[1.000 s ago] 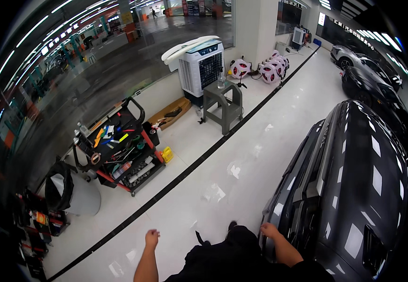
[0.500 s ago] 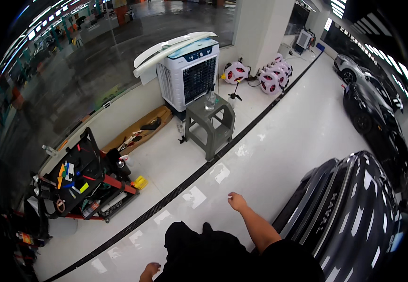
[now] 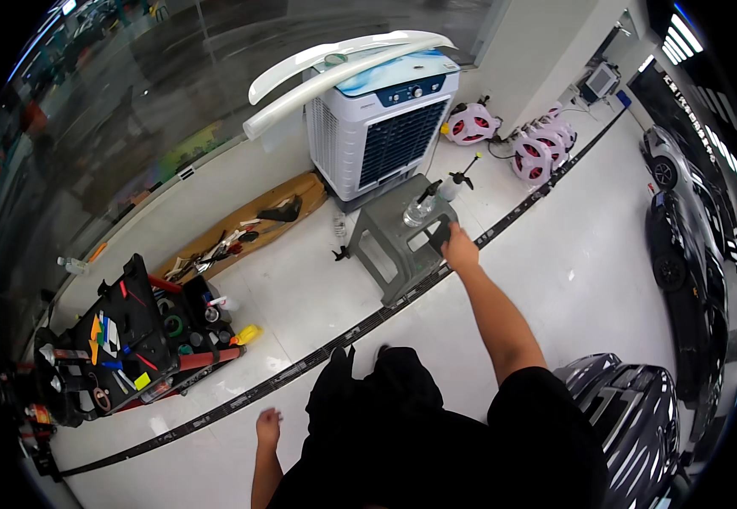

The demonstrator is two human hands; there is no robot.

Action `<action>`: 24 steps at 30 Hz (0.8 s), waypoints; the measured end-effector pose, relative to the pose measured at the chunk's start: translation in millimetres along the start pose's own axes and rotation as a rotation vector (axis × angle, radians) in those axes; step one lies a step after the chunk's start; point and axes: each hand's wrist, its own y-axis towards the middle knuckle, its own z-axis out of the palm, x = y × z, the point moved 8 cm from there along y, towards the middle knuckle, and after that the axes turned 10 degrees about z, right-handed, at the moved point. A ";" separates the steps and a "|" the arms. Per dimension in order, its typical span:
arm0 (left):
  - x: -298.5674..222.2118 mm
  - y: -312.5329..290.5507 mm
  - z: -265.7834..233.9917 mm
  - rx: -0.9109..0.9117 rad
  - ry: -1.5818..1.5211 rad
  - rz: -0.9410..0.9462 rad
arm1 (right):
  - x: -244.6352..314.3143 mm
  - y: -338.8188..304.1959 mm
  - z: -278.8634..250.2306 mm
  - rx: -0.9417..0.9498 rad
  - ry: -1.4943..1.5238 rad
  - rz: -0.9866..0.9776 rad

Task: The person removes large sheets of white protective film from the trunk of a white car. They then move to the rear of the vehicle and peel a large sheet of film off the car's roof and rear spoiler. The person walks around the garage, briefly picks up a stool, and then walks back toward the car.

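Observation:
My right arm stretches forward, and my right hand is over the right edge of a grey plastic stool. A finger points forward and the others are partly bent, with no held thing visible; whether the hand touches the stool I cannot tell. On the stool's top stands a clear spray bottle with a dark head, just beyond that hand. Behind it is another, whitish sprayer with a black handle. My left hand hangs low at my side, its fingers curled in with nothing visible in them.
A white air cooler carries long white panels. Left stands a black and red tool cart with bottles and scrapers. A brown tray of tools lies along the wall. Hose reels, a floor drain and a dark car are nearby.
I have come closer to the stool, which now appears nearer. My right arm has extended forward to its edge. My left hand shows more fully, and the dark car has slipped toward the lower right.

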 end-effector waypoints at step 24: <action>-117.1 26.8 186.8 -0.308 0.310 -0.499 | 304.1 -11.4 269.0 0.541 -0.086 -0.756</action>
